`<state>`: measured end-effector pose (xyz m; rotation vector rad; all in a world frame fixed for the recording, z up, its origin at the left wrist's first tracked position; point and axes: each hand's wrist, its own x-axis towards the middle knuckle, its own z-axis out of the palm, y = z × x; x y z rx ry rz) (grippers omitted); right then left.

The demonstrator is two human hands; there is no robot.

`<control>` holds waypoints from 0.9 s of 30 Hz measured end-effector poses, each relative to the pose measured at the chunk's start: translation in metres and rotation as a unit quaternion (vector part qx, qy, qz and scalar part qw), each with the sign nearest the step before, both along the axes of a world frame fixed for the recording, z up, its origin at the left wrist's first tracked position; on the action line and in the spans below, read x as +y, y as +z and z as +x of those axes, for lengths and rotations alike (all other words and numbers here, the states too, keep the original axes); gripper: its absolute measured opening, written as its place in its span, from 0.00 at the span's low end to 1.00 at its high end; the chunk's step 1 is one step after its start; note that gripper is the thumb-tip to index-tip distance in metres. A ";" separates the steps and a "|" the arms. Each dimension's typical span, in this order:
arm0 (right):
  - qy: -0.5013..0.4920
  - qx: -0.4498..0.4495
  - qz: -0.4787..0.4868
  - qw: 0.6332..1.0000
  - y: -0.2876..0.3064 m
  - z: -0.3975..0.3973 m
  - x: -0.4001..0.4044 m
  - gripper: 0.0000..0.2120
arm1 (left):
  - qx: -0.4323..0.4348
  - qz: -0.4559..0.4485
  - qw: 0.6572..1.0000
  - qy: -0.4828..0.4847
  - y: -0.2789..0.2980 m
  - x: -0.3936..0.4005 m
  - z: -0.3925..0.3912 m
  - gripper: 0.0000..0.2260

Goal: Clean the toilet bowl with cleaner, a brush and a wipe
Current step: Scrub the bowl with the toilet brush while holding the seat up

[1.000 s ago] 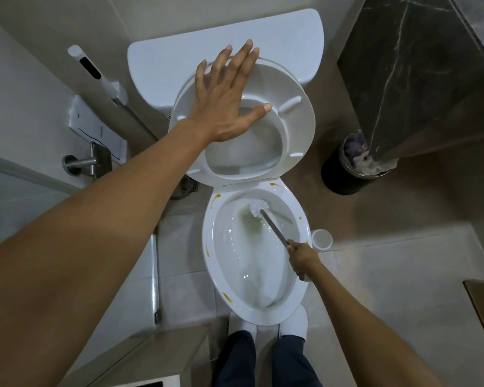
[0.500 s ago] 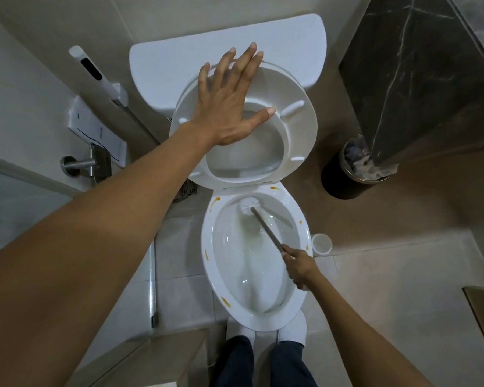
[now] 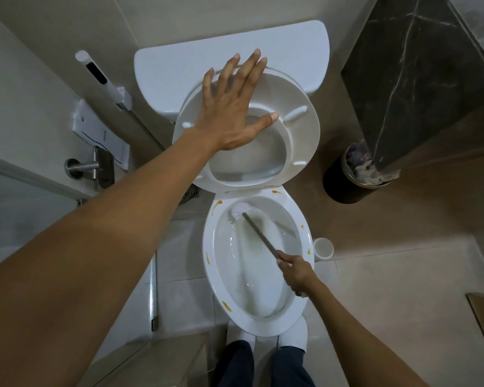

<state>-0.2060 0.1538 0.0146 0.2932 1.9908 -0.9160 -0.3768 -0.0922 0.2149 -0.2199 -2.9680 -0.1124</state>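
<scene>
A white toilet bowl [image 3: 211, 275] stands below me with several orange stains on its rim. Its seat [image 3: 299, 141] is raised against the tank. My left hand [image 3: 232, 107] presses flat on the raised seat, fingers spread and straight. My right hand [image 3: 295, 272] grips the grey handle of a toilet brush [image 3: 259, 233] at the bowl's right rim. The white brush head [image 3: 238, 212] touches the inner wall at the bowl's upper left, just under the rim.
A white brush holder cup [image 3: 323, 248] stands on the floor right of the bowl. A dark waste bin [image 3: 347, 177] with a liner sits beside a dark marble corner [image 3: 419, 79]. A bidet sprayer [image 3: 101, 76] and paper holder [image 3: 95, 166] hang on the left wall.
The brush head has swept from the back middle of the bowl to the upper left under the rim. My right hand slid slightly toward me. My left hand stayed on the seat.
</scene>
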 end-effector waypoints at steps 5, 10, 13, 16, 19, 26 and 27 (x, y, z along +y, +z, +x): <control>0.026 0.011 0.010 1.000 0.004 -0.001 0.010 0.18 | -0.006 -0.001 1.000 0.000 0.001 0.000 -0.001 0.40; -0.015 0.035 0.042 0.998 -0.001 -0.004 0.023 0.18 | -0.003 -0.004 1.000 0.000 0.001 0.001 -0.001 0.40; 0.041 0.043 0.037 0.998 -0.005 0.005 0.002 0.19 | -0.004 -0.005 1.000 -0.001 0.001 0.000 0.000 0.40; 0.116 0.038 0.022 0.992 -0.002 0.016 -0.011 0.18 | -0.005 -0.009 1.000 0.001 0.001 0.001 0.000 0.39; 0.110 0.015 0.032 0.993 0.004 0.016 -0.001 0.18 | -0.003 -0.005 1.000 0.004 0.001 0.001 0.001 0.35; 0.068 0.053 0.057 0.995 -0.006 0.000 0.003 0.19 | -0.012 -0.003 0.999 -0.043 0.012 -0.005 -0.016 0.28; 0.101 0.059 0.049 0.992 -0.004 0.003 -0.003 0.18 | -0.013 -0.014 0.999 -0.050 0.013 -0.004 -0.019 0.29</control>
